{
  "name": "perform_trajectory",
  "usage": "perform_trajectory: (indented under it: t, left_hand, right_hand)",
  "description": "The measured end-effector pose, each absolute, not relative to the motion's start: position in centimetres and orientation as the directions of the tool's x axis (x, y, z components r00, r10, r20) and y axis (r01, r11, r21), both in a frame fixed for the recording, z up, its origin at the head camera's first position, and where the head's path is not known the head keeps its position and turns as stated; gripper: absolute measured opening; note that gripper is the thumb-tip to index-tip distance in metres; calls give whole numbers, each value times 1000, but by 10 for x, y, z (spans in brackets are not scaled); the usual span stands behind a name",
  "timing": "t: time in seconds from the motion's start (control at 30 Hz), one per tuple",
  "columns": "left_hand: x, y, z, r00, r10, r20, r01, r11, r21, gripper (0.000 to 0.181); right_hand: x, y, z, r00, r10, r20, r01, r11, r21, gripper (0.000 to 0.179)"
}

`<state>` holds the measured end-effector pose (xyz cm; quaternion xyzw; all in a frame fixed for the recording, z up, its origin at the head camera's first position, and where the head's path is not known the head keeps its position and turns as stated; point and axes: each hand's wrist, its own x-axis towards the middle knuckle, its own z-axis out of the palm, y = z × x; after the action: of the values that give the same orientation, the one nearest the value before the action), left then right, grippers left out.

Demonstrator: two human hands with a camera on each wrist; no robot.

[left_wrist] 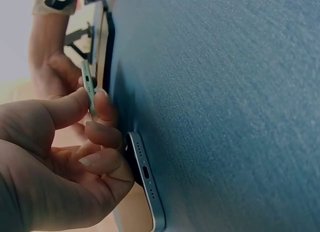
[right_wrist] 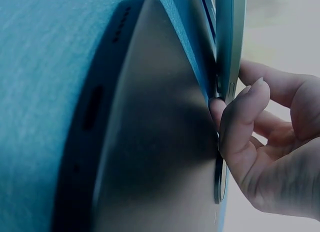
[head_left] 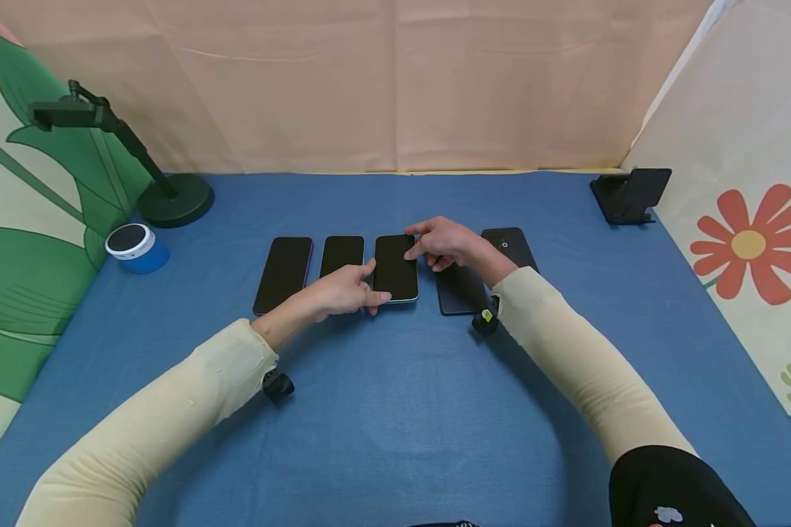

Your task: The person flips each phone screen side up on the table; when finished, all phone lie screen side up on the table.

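Note:
A phone with a dark screen and pale edge (head_left: 395,265) is held between both hands, lifted off the blue cloth in the wrist views. My left hand (head_left: 343,290) pinches its lower left corner between thumb and fingers. On the upper right edge, the right hand (head_left: 450,241) grips it with thumb and fingers. Below the left hand, another phone (left_wrist: 145,167) lies on the cloth, partly covered by that hand in the head view. At the far left of the row is a larger dark phone (head_left: 283,274). A black phone (right_wrist: 145,122) lies under the right wrist.
Beyond the right wrist lies one more dark phone (head_left: 515,245). A black phone stand (head_left: 629,196) is at the back right. The back left holds a dark stand with a jointed arm (head_left: 174,200) and a blue-and-white round container (head_left: 138,249). Cloth walls border the table.

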<state>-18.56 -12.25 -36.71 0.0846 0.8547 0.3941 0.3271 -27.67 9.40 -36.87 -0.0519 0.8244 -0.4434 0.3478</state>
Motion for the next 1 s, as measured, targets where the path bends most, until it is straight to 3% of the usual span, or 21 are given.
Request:
perform_trajectory:
  t: [0.53,1.0]
  left_hand:
    - [-185,-121,-366,-774,392,-497,-76,723,687,88]
    - [-187,-116,-361,-740,364,-566,-104,769,631,92]
  right_hand:
    - [-273,94,-370,-767,-417,-487,129,643,-755,67]
    - [-273,91,-368,-790,-396,-468,57,714,-698,66]
